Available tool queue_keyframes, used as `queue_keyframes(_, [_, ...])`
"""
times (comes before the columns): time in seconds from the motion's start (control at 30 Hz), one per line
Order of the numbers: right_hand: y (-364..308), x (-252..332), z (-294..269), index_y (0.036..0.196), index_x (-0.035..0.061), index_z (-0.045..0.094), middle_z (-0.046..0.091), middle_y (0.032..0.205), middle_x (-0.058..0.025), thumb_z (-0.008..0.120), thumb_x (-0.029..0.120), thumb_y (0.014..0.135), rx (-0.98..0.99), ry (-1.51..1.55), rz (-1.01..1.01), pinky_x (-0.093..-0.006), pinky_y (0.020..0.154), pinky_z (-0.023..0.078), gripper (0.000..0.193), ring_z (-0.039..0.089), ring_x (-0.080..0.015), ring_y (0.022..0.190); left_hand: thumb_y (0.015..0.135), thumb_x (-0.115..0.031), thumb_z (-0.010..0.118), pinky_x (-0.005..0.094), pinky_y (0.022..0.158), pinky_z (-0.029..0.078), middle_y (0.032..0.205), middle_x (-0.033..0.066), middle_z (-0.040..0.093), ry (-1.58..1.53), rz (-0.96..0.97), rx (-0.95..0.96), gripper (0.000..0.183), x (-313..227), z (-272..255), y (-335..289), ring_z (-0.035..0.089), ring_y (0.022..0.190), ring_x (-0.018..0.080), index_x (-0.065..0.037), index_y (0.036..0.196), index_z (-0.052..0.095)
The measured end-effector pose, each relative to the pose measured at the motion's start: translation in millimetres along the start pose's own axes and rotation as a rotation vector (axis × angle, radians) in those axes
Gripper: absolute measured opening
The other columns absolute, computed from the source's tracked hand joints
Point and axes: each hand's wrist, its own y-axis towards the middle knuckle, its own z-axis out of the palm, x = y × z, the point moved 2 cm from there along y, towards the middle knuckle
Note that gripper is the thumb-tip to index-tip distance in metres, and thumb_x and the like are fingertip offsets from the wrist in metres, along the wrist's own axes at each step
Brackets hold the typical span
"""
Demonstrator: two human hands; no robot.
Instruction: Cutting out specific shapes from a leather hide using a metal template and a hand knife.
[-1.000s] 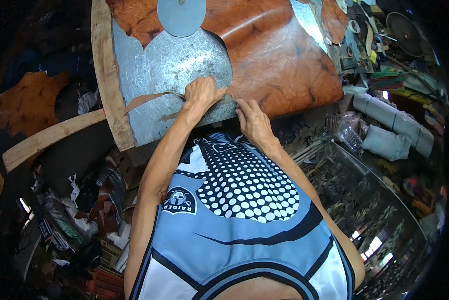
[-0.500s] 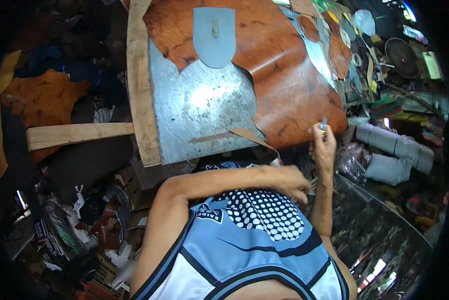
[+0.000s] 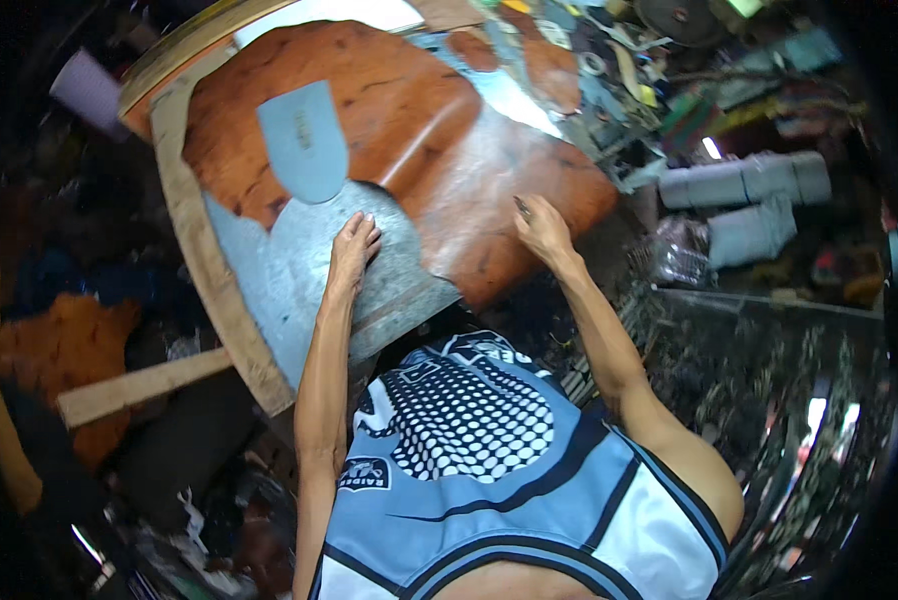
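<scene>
A brown, dark-marbled leather hide (image 3: pixel 389 110) spreads over a work table. On it lies a flat grey-blue template (image 3: pixel 314 150), straight at its far end and rounded at its near end. My left hand (image 3: pixel 354 252) rests on the bare grey metal sheet (image 3: pixel 394 240) beside the hide's cut edge, just below the template's rounded end. Its fingers are loosely bent, with nothing in them. Over the right part of the hide, my right hand (image 3: pixel 544 232) is closed around a small knife (image 3: pixel 522 208); only its tip end shows above the fingers.
A wooden edge board (image 3: pixel 191 220) borders the table's left side, and a wooden plank (image 3: pixel 144 385) sticks out from it. Another brown hide piece (image 3: pixel 64 335) hangs at the left. Wrapped rolls (image 3: pixel 744 182) and scraps crowd the right side.
My left hand has come from across my body onto the metal sheet; the brown strip at the near edge is gone from view. My right hand has moved inward over the hide. The view has turned.
</scene>
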Motion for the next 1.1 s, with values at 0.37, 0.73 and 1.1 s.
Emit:
queue_keyframes(0.37, [33.9,-31.8,-10.3,0.113,0.0009,0.065,0.065,0.105,-0.0245,0.062,0.022,0.086,-0.003,0.085,0.034,-0.0449,0.086,0.050,0.035,0.063,-0.0399,0.098,0.097,-0.033,0.054,0.0227,0.043,0.042,0.073,0.0076,0.068,0.377,-0.046,0.113,0.035,13.1,53.3,38.2,0.057,0.050,0.0102,-0.002,0.084,0.065])
queue_keyframes(0.73, [50.3,59.9,10.7,0.116,0.0007,0.063,0.065,0.107,-0.0206,0.063,0.018,0.089,0.199,0.138,-0.099,-0.0409,0.083,0.052,0.032,0.065,-0.0368,0.095,0.097,-0.025,0.050,0.0310,0.050,0.052,0.077,0.0126,0.072,0.480,-0.326,0.353,0.031,91.9,84.7,-80.2,0.065,0.054,0.0154,0.001,0.098,0.066])
queue_keyframes(1.1, [34.7,177.3,110.1,0.127,0.0031,0.054,0.050,0.136,-0.0235,0.061,0.032,0.090,0.445,-0.077,-0.371,-0.0470,0.081,0.054,0.047,0.066,-0.0405,0.093,0.089,-0.031,0.057,0.0463,0.082,0.051,0.095,0.0175,0.070,0.931,0.050,0.462,0.029,48.7,88.1,-122.1,0.065,0.092,0.0367,-0.007,0.093,0.073])
